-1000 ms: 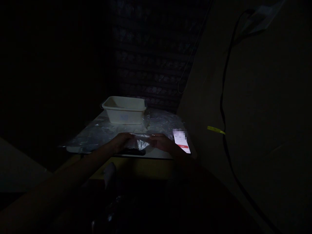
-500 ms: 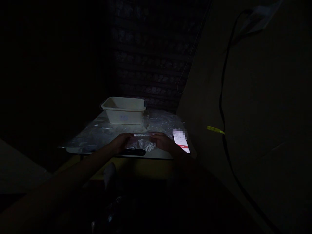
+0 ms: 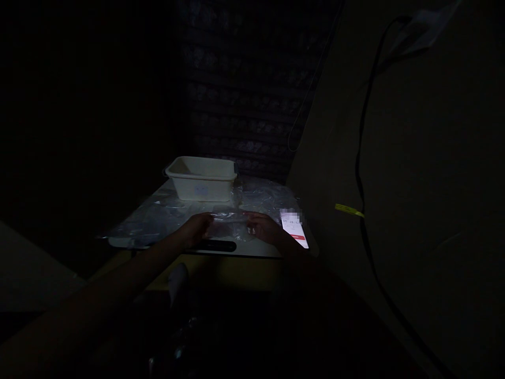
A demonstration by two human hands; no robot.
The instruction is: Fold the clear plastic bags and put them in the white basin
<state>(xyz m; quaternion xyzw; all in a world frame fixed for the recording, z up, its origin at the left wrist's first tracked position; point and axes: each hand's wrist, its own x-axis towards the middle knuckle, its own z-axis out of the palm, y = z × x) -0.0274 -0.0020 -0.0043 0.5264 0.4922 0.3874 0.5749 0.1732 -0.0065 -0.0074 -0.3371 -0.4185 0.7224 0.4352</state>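
Note:
Between my two hands, a clear plastic bag (image 3: pixel 229 225) is held over the front part of the table. My left hand (image 3: pixel 197 229) has its fingers closed on the bag's left side. On the opposite side my right hand (image 3: pixel 263 226) pinches the bag's right edge, thumb uppermost. Dim light hides what the bag contains, if anything. Below the bag, a dark slot (image 3: pixel 219 246) runs along the table's front edge. Behind my hands stands a cream plastic tub (image 3: pixel 203 189) with a small label on its front.
More clear plastic sheets or bags (image 3: pixel 158 213) lie over the white table (image 3: pixel 122 242). A lit phone (image 3: pixel 295 231) rests at the table's right side. A black cable (image 3: pixel 360 158) with a yellow tag (image 3: pixel 349 210) hangs along the right wall.
The bag between my hands looks flatter and smoother than before, less crumpled. My hands have shifted only slightly and keep their hold.

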